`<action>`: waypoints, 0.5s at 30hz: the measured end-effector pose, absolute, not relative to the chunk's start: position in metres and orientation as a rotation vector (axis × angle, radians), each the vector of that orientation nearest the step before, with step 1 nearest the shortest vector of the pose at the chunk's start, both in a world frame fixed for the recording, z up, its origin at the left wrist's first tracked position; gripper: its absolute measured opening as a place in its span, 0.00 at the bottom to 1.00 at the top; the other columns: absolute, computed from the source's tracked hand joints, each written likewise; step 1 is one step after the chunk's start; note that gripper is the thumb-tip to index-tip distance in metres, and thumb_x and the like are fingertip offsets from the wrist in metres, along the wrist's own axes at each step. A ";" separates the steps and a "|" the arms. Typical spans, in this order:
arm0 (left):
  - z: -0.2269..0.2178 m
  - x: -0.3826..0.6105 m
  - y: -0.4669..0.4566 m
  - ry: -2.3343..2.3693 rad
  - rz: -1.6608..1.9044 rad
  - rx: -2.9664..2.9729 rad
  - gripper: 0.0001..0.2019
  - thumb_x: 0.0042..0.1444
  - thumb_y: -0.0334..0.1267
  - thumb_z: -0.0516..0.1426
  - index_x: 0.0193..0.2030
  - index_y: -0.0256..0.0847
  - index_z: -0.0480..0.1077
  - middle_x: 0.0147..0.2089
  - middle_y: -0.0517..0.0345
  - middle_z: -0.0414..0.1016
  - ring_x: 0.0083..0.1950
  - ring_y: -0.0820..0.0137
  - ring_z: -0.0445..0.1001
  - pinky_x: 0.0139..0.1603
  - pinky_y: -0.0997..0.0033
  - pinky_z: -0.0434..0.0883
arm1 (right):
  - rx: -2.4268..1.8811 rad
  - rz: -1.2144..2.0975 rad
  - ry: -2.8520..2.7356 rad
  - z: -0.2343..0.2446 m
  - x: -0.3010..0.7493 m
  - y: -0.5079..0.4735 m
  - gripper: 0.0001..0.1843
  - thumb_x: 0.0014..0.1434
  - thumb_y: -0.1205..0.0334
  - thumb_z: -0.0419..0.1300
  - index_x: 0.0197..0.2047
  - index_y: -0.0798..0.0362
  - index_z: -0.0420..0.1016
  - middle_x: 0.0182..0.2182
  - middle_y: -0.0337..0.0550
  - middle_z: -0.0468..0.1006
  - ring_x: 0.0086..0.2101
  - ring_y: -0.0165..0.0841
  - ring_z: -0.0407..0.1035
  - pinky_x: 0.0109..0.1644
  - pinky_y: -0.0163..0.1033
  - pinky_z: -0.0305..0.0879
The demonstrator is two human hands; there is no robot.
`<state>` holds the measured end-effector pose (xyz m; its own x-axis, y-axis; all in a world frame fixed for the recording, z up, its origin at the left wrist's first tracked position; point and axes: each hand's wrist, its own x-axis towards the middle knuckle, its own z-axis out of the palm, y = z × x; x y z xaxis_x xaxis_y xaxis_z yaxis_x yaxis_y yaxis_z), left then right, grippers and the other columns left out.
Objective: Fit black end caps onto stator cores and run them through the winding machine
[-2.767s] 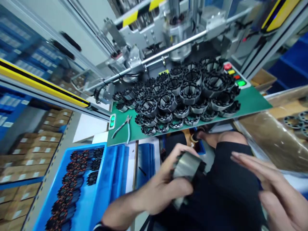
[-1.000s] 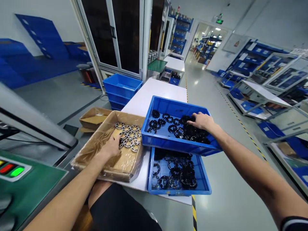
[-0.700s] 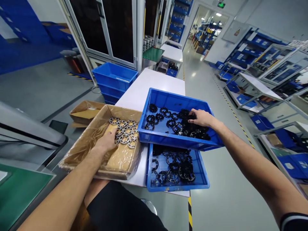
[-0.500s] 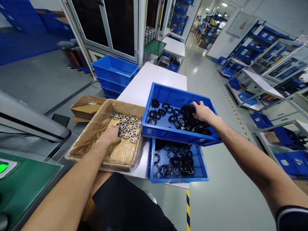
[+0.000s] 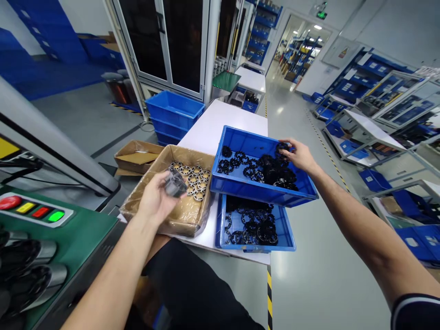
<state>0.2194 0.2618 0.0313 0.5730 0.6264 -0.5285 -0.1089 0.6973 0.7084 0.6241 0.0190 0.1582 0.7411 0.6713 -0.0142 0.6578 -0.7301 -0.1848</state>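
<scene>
Half a second ago both hands were down among the parts; now each has come up with something. The left hand has lifted off the parts in the cardboard box and turned palm-up, with a grey metal part raised above the box, left of centre in the frame. The right hand has drawn back a little from the heap of black pieces, bringing one black ring to the far right corner of the upper blue crate. The view has swung too, so more of the green counter shows at lower left, with its lit button panel.

The left hand's fingers are curved partway, open about as wide as the metal part, which they grip by its side; it's blurred, so I can't make out its finer shape. The right hand's fingers are bent close together, pinching the black ring near its edge. Ring-shaped metal pieces lie in rows in the box, beside the crate on the white counter.
</scene>
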 end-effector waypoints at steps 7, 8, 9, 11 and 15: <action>0.031 0.116 0.152 0.821 0.533 0.688 0.28 0.65 0.64 0.72 0.55 0.40 0.84 0.42 0.49 0.88 0.35 0.62 0.83 0.34 0.68 0.78 | -2.314 0.146 -0.980 0.181 0.532 0.018 0.24 0.77 0.61 0.55 0.73 0.53 0.70 0.55 0.56 0.88 0.34 0.35 0.81 0.45 0.43 0.82; 0.027 0.097 0.136 0.817 0.539 0.673 0.29 0.64 0.66 0.72 0.55 0.41 0.84 0.43 0.49 0.88 0.36 0.61 0.83 0.38 0.65 0.80 | -2.207 0.201 -1.085 0.180 0.503 0.015 0.22 0.77 0.61 0.56 0.70 0.52 0.73 0.55 0.54 0.88 0.36 0.35 0.82 0.45 0.43 0.83; 0.026 0.080 0.120 0.825 0.547 0.645 0.29 0.65 0.66 0.71 0.55 0.42 0.84 0.42 0.50 0.88 0.36 0.60 0.84 0.41 0.63 0.81 | -2.093 0.248 -1.222 0.177 0.471 0.012 0.18 0.77 0.62 0.59 0.66 0.51 0.79 0.55 0.52 0.88 0.39 0.36 0.83 0.48 0.44 0.84; 0.031 0.050 0.088 0.869 0.572 0.566 0.29 0.68 0.67 0.66 0.56 0.42 0.84 0.39 0.51 0.85 0.34 0.60 0.81 0.38 0.63 0.79 | -1.853 0.311 -1.533 0.165 0.401 0.007 0.15 0.78 0.63 0.64 0.63 0.47 0.87 0.50 0.46 0.87 0.48 0.37 0.83 0.56 0.45 0.84; 0.051 0.013 0.034 0.898 0.726 0.483 0.35 0.65 0.73 0.67 0.62 0.43 0.81 0.35 0.55 0.81 0.32 0.60 0.79 0.36 0.61 0.77 | -1.416 0.711 -1.673 0.131 0.269 0.008 0.22 0.79 0.69 0.67 0.72 0.46 0.83 0.45 0.42 0.87 0.42 0.31 0.83 0.47 0.37 0.83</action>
